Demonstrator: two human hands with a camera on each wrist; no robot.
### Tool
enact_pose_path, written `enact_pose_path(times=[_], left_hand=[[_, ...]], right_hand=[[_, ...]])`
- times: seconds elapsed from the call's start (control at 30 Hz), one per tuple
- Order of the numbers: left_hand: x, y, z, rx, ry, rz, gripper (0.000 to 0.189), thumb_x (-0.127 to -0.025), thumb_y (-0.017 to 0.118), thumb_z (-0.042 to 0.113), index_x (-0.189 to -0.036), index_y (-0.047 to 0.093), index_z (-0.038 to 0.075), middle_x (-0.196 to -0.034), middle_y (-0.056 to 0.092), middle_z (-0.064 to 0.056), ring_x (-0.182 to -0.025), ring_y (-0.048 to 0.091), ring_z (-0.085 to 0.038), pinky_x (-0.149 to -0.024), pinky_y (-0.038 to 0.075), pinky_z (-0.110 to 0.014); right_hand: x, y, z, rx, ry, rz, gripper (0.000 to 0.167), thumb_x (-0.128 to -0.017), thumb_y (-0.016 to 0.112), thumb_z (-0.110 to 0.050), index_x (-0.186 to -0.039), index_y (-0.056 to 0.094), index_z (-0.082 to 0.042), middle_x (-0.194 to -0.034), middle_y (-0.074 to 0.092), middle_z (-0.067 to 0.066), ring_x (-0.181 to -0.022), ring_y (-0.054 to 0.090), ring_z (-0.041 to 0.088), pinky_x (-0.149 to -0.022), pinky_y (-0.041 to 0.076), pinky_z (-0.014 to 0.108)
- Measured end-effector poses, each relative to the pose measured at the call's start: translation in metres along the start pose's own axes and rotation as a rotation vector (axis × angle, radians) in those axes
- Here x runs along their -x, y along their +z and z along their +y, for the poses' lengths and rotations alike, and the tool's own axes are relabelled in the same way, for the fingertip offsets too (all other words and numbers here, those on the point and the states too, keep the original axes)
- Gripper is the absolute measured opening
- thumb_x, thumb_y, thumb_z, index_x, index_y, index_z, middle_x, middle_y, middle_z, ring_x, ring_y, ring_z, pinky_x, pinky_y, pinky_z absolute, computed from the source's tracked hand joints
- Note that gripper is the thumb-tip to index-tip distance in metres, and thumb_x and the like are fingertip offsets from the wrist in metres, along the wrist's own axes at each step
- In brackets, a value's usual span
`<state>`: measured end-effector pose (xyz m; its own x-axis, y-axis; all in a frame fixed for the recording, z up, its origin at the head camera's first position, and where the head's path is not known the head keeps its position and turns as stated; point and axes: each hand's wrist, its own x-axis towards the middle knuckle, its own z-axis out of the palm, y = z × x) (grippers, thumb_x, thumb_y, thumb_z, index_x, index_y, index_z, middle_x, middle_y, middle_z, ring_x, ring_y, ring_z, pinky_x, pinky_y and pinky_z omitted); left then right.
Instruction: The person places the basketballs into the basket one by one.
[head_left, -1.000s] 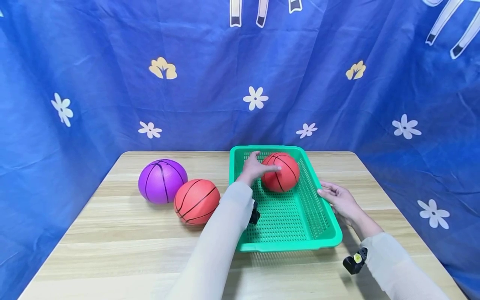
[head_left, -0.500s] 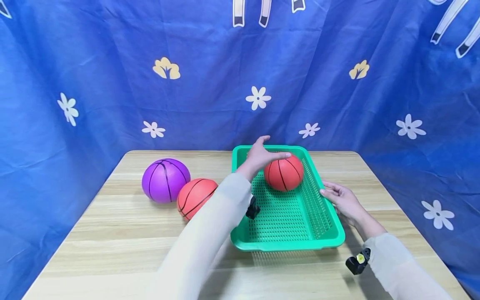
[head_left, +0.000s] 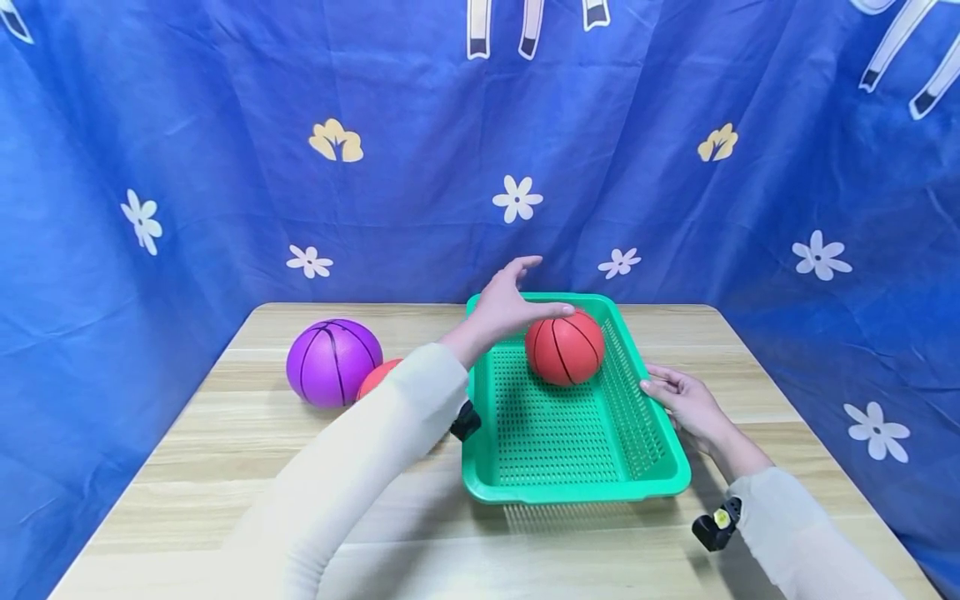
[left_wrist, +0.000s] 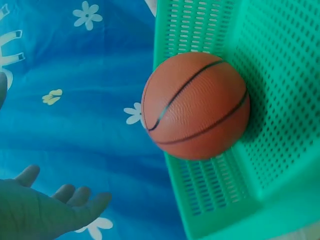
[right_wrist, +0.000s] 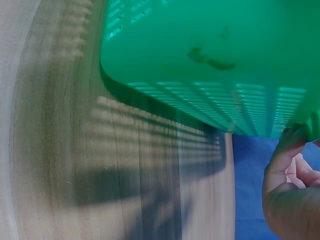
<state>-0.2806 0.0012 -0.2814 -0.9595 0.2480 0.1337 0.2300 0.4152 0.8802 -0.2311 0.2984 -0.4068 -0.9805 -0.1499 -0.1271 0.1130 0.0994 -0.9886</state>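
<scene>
Left hand (head_left: 502,308) risen away from red ball (head_left: 565,350) in basket (head_left: 573,493)

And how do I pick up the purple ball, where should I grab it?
Probably come from above and a bit from the left, and cup the purple ball around its widest part. It's round with no handle, so gripping only near the top might slip. Its top and left side are uncovered, but the red ball outside the green basket sits close by on the right.
</scene>
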Motion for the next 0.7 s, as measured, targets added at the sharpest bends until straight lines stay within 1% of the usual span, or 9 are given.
enact_pose_path(times=[0.17,0.3,0.37,0.43,0.57,0.7], left_hand=[[0.007,-0.017,-0.002,-0.053,0.05,-0.016,0.086,-0.071,0.083,0.041,-0.143,0.041,0.022,-0.145,0.04,-0.005,-0.132,0.037,-0.022,-0.099,0.041,-0.044],[0.014,-0.035,-0.009,-0.079,0.089,-0.05,0.084,-0.072,0.083,0.041,-0.143,0.042,0.023,-0.143,0.042,-0.004,-0.131,0.039,-0.021,-0.099,0.041,-0.044],[0.018,-0.046,-0.015,-0.09,0.115,-0.066,0.081,-0.073,0.082,0.04,-0.142,0.043,0.023,-0.143,0.044,-0.002,-0.131,0.04,-0.019,-0.101,0.039,-0.043],[0.023,-0.057,-0.021,-0.09,0.149,-0.078,0.079,-0.074,0.082,0.036,-0.142,0.044,0.021,-0.143,0.044,-0.002,-0.13,0.041,-0.019,-0.101,0.04,-0.043],[0.03,-0.081,-0.035,-0.097,0.199,-0.077,0.075,-0.076,0.081,0.029,-0.141,0.045,0.017,-0.142,0.045,-0.004,-0.129,0.042,-0.022,-0.099,0.042,-0.043],[0.038,-0.104,-0.049,-0.105,0.222,-0.066,0.072,-0.078,0.08,0.023,-0.14,0.045,0.014,-0.141,0.046,-0.008,-0.129,0.043,-0.025,-0.099,0.041,-0.046]], right_hand=[[0.0,0.0,0.0,-0.01,-0.004,-0.002,0.062,-0.096,0.059,-0.019,-0.146,0.029,0.004,-0.108,0.062,0.006,-0.086,0.067,0.018,-0.074,0.056,0.039],[0.0,0.0,0.0,-0.002,-0.003,0.001,0.062,-0.096,0.058,-0.02,-0.146,0.029,0.004,-0.108,0.063,0.006,-0.085,0.067,0.018,-0.075,0.056,0.04],[0.0,0.0,-0.001,0.003,-0.001,-0.001,0.063,-0.097,0.058,-0.02,-0.146,0.028,0.004,-0.109,0.063,0.007,-0.085,0.067,0.017,-0.075,0.056,0.04],[0.0,0.0,-0.001,0.006,0.0,-0.002,0.063,-0.097,0.058,-0.02,-0.146,0.028,0.004,-0.109,0.063,0.007,-0.085,0.067,0.018,-0.075,0.056,0.04],[0.001,0.0,-0.002,0.017,0.002,0.001,0.064,-0.096,0.059,-0.022,-0.146,0.029,0.003,-0.11,0.062,0.008,-0.085,0.067,0.018,-0.074,0.056,0.04],[0.002,0.0,-0.002,0.023,0.003,0.003,0.065,-0.096,0.059,-0.022,-0.147,0.028,0.003,-0.115,0.06,0.013,-0.086,0.067,0.018,-0.075,0.055,0.04]])
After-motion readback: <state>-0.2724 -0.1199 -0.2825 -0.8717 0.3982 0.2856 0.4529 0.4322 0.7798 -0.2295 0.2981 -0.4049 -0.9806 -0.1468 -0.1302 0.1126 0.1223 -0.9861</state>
